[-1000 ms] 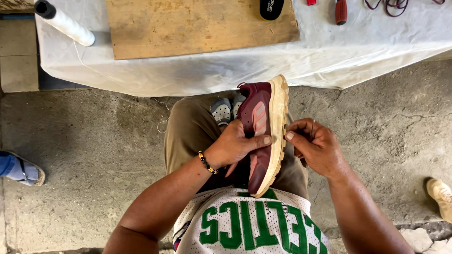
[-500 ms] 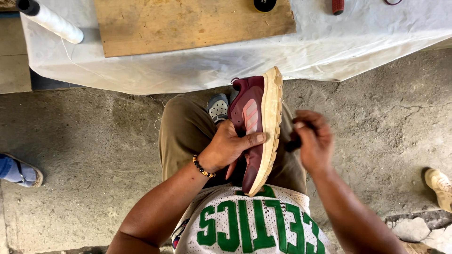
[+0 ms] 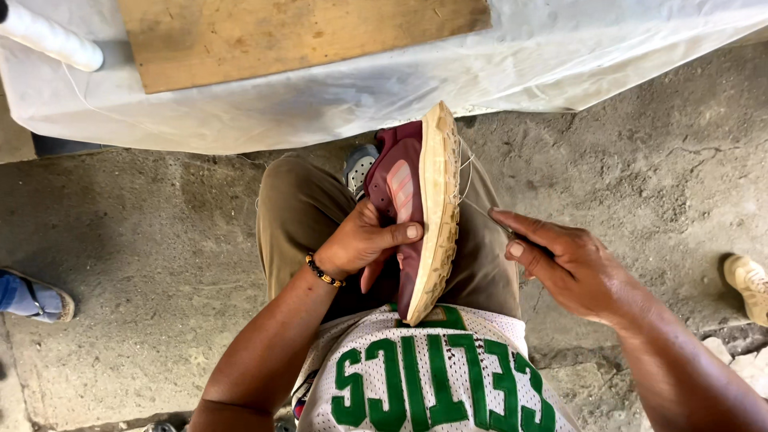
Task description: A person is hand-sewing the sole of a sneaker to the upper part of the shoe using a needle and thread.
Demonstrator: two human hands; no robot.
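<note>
Head view: we look straight down at our lap, seated on a concrete floor (image 3: 160,240).
Shoe: a maroon sneaker (image 3: 404,208) stands on edge on our thighs, its pale worn sole (image 3: 438,216) turned to the right, toe pointing away from us.
Left hand: our left hand (image 3: 364,240) clasps the shoe's upper, thumb laid across it toward the sole; the grip is closed on the shoe.
Right hand: our right hand (image 3: 568,268) sits just right of the sole, apart from it, fingers pinched narrow on a thin tool, mostly hidden; a thread (image 3: 468,172) runs from the sole's edge toward it.
Wrist: a beaded bracelet (image 3: 322,274) on our left.
Surface: above, a white cloth (image 3: 336,104) drapes the surface, bearing a wooden board (image 3: 280,32) and a white roll (image 3: 48,36).
Edges: other people's feet (image 3: 36,294) at left and right.
</note>
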